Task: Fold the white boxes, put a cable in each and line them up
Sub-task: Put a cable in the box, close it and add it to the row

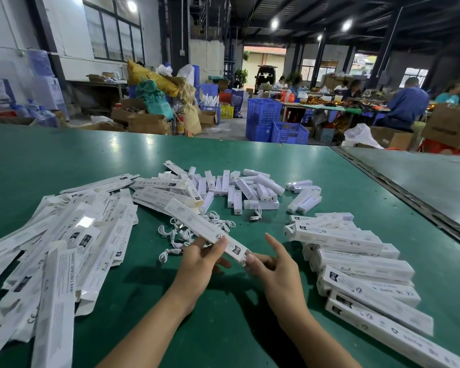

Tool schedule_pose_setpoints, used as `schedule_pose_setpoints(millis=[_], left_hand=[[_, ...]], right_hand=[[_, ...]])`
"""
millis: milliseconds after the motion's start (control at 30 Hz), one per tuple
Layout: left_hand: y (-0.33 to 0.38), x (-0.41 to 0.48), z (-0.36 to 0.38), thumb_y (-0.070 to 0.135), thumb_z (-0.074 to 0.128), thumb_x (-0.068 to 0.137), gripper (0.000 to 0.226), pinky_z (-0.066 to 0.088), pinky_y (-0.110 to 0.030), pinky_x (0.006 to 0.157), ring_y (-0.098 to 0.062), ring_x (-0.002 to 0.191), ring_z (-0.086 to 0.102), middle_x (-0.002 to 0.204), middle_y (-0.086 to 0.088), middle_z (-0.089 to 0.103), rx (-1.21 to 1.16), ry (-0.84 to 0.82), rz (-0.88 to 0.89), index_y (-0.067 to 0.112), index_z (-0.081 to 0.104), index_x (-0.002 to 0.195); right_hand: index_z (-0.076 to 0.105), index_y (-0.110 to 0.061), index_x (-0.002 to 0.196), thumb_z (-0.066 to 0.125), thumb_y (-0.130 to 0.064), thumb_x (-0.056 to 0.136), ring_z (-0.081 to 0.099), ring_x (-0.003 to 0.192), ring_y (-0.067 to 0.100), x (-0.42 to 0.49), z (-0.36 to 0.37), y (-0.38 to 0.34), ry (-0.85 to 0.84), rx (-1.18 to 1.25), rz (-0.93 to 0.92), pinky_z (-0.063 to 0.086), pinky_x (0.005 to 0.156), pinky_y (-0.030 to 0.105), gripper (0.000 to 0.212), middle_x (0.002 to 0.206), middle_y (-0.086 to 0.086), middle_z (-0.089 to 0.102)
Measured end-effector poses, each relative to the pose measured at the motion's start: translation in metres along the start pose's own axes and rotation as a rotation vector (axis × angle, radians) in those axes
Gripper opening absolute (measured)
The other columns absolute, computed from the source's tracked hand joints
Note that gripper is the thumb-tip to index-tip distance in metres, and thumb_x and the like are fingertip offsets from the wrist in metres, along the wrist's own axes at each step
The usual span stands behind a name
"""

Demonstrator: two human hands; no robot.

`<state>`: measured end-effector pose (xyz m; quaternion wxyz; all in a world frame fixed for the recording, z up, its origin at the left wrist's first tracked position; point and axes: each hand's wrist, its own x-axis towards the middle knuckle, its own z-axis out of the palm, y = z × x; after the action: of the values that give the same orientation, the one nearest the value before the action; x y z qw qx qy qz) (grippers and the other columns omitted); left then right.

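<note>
On a green tabletop [64, 160], a heap of flat white cartons [64, 248] lies at left. Beside it, loose white cables [181, 235] lie beneath a long white box [205, 227]. The left hand [202, 258] has a pinching grip near the box's end. The right hand [274, 269] pinches the end flap, forefinger raised. Folded boxes [356, 261] lie lined up at right.

Smooth green table top [64, 160] with a dull sheen, streaked by lamp glare. Long white printed card box [197, 224], matt; flat white card box blanks [72, 235], glossy in patches. Thin white plastic-coated cables [182, 233], smooth. Short white plastic bars [252, 189], satin. Blue latticed plastic crates [263, 118].
</note>
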<state>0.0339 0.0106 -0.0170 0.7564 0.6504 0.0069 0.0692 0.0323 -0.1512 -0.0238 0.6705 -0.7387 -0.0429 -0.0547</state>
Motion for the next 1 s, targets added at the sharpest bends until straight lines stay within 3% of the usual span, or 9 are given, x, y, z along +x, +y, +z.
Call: schedule_pose_setpoints(millis=[100, 200, 333, 467, 600, 767, 1000], left_hand=[[-0.0012, -0.0002, 0.0005, 0.025, 0.063, 0.095, 0.013, 0.052, -0.02, 0.06, -0.022, 0.071, 0.068, 0.089, -0.01, 0.076, 0.01, 0.001, 0.014, 0.013, 0.068, 0.099], [-0.0022, -0.0002, 0.0018, 0.023, 0.064, 0.094, 0.012, 0.051, -0.019, 0.059, -0.021, 0.069, 0.067, 0.086, -0.009, 0.075, 0.019, 0.01, 0.028, 0.012, 0.069, 0.097], [-0.0023, -0.0002, 0.0029, 0.023, 0.064, 0.094, 0.013, 0.051, -0.019, 0.058, -0.017, 0.066, 0.067, 0.083, -0.008, 0.076, 0.019, 0.025, 0.027, 0.011, 0.069, 0.097], [-0.0014, 0.001, 0.0023, 0.022, 0.065, 0.093, 0.013, 0.052, -0.018, 0.059, -0.013, 0.065, 0.069, 0.081, -0.005, 0.076, -0.001, 0.069, 0.022, 0.01, 0.07, 0.097], [0.0006, 0.0011, 0.0016, 0.022, 0.066, 0.093, 0.01, 0.052, -0.02, 0.057, -0.016, 0.063, 0.067, 0.08, -0.004, 0.076, -0.058, 0.073, 0.0, 0.013, 0.069, 0.093], [0.0036, -0.0001, 0.0025, 0.022, 0.064, 0.094, 0.013, 0.052, -0.021, 0.057, -0.018, 0.067, 0.068, 0.084, -0.007, 0.076, -0.055, 0.074, -0.006, 0.011, 0.068, 0.095], [0.0039, -0.0011, 0.0038, 0.018, 0.064, 0.094, 0.011, 0.051, -0.019, 0.056, -0.015, 0.062, 0.064, 0.083, -0.007, 0.074, -0.056, 0.058, -0.019, 0.008, 0.068, 0.095]], right_hand=[[0.049, -0.023, 0.127, 0.076, -0.011, 0.082, 0.074, 0.081, 0.015, 0.0, 0.0029, 0.0021, 0.011, 0.224, 0.1, 0.055, 0.07, 0.023, 0.054, 0.09, 0.002, 0.077], [0.052, -0.025, 0.117, 0.079, -0.009, 0.078, 0.074, 0.081, 0.021, 0.0005, 0.0047, 0.0027, 0.06, 0.317, 0.134, 0.056, 0.073, 0.029, 0.05, 0.089, 0.006, 0.076], [0.06, -0.017, 0.106, 0.08, -0.012, 0.077, 0.073, 0.076, 0.017, -0.0011, 0.0053, 0.0006, 0.053, 0.261, 0.128, 0.056, 0.073, 0.027, 0.035, 0.084, 0.005, 0.076], [0.072, -0.013, 0.077, 0.082, -0.018, 0.077, 0.064, 0.069, 0.012, -0.0055, 0.0054, -0.0002, -0.027, 0.125, 0.055, 0.051, 0.067, 0.024, 0.012, 0.076, 0.005, 0.074], [0.073, -0.016, 0.076, 0.079, -0.01, 0.079, 0.065, 0.069, 0.006, -0.0077, 0.0068, -0.0002, -0.034, 0.037, -0.014, 0.049, 0.068, 0.018, 0.009, 0.076, 0.0, 0.074], [0.074, -0.016, 0.079, 0.08, -0.019, 0.079, 0.064, 0.067, 0.003, -0.0066, 0.0058, -0.0028, -0.022, 0.01, -0.03, 0.048, 0.065, 0.016, 0.007, 0.075, -0.002, 0.074], [0.075, -0.015, 0.08, 0.078, -0.012, 0.081, 0.068, 0.073, 0.016, -0.0059, 0.006, -0.0019, -0.001, 0.031, 0.006, 0.057, 0.079, 0.04, 0.004, 0.077, 0.005, 0.075]])
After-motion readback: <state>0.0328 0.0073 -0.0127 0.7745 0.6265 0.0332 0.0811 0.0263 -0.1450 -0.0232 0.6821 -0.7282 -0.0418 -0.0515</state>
